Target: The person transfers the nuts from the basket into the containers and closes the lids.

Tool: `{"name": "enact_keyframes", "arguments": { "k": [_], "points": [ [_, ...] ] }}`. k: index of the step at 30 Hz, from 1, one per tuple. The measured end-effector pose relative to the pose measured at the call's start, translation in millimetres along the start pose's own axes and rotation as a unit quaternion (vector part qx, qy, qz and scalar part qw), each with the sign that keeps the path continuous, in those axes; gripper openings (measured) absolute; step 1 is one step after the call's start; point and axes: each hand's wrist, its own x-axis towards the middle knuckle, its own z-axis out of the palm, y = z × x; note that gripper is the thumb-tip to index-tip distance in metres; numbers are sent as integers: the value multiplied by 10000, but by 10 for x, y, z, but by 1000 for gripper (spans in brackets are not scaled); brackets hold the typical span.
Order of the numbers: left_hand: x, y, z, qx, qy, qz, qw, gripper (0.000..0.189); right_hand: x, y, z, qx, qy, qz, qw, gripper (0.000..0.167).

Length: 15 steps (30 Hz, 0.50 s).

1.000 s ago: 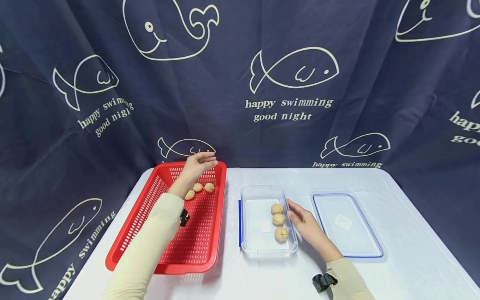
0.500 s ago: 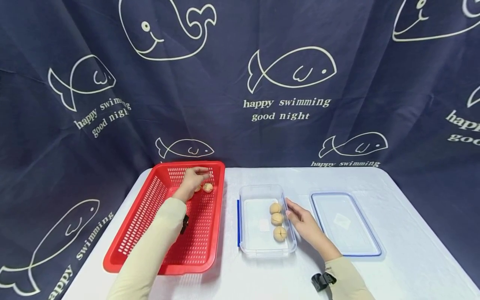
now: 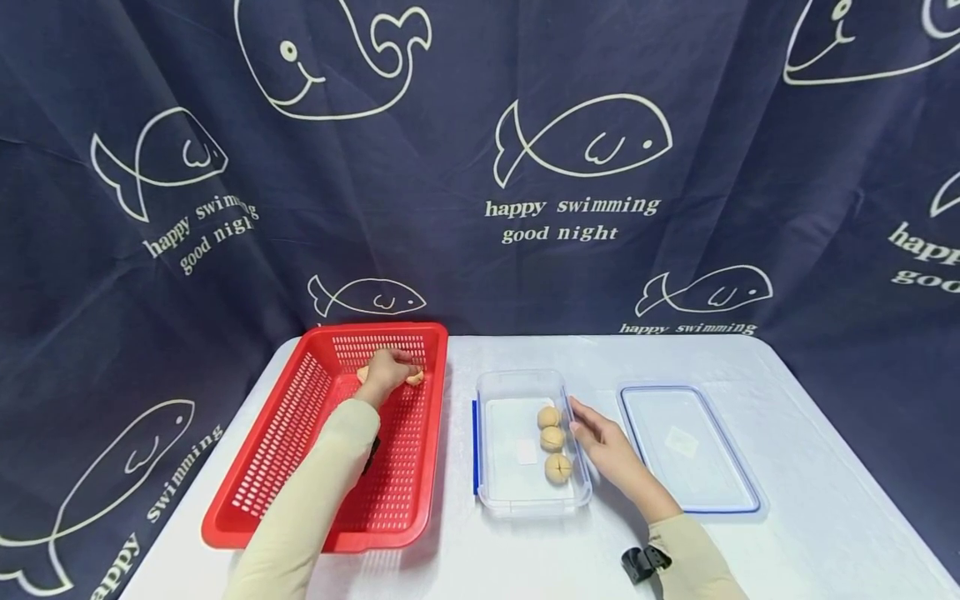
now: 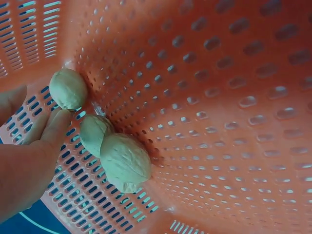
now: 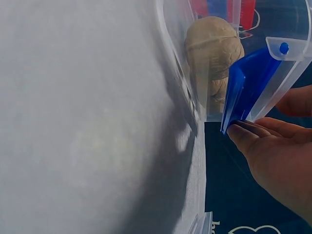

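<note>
Inside the red basket (image 3: 431, 450) my left hand (image 3: 388, 371) reaches down among several walnuts near the far end. In the left wrist view its fingertips (image 4: 61, 119) lie against one walnut (image 4: 68, 89), with the thumb apart on the other side; more walnuts (image 4: 126, 157) lie beside it in a cluster. A clear plastic box (image 3: 517, 504) stands in the middle, holding 3 walnuts (image 3: 552, 439) in a row along its right wall. My right hand (image 3: 611, 450) rests against that wall from outside. In the right wrist view its fingertips touch a blue latch (image 5: 251, 83) hanging loose.
A clear lid (image 3: 686, 446) with a blue seal lies flat to the right of the box. Another blue latch (image 3: 476, 450) sticks out on the box's left side. A white cloth (image 3: 487, 567) covers the table; a dark fish-print curtain (image 3: 450, 167) hangs behind.
My left hand has come down from above the basket's far end to the walnuts inside. The right hand stays at the box's side, and the walnuts in the box have not moved.
</note>
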Motion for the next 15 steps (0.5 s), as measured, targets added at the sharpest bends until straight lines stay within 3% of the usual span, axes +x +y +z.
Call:
{"name": "enact_keyframes", "arguments": {
  "k": [6, 11, 15],
  "points": [
    [-1, -39, 34, 339, -28, 106, 9994, 29, -6, 26, 7, -52, 17, 22, 10000, 47],
    [-29, -78, 56, 899, -264, 73, 9956, 30, 3, 36, 13, -80, 10, 89, 9999, 47],
    [-56, -88, 71, 1008, -359, 90, 9942, 28, 0, 38, 11, -110, 34, -13, 9999, 47]
  ]
}}
